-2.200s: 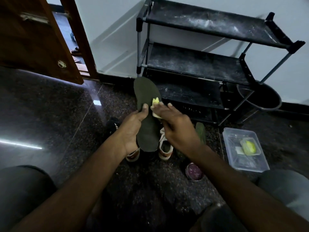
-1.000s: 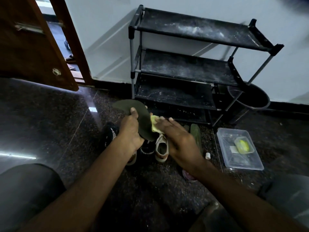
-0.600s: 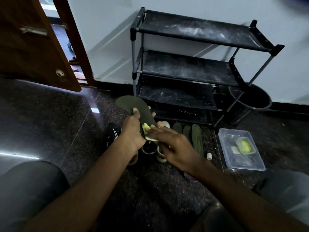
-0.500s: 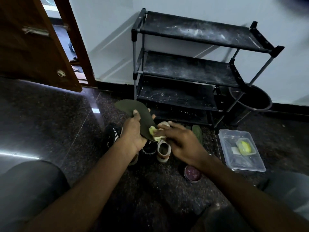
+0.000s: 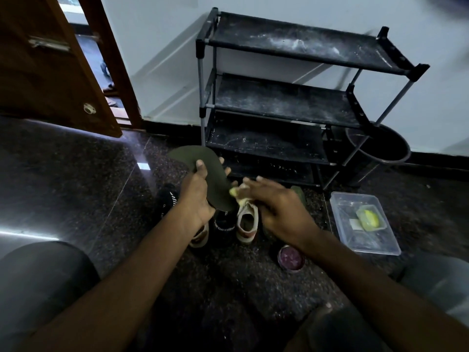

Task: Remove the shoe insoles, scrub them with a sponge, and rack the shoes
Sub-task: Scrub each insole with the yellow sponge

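No legible text or labels.

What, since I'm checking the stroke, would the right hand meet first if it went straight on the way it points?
The insole gripped by the left hand; the sponge in the right hand looks against its lower edge, though blur leaves contact unsure.

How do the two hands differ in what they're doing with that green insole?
The left hand grips the dark green insole at its middle; the right hand holds a yellow sponge against the insole's near end. The left hand looks sharp; the right hand is partly blurred. Both hands are raised above the shoes on the floor.
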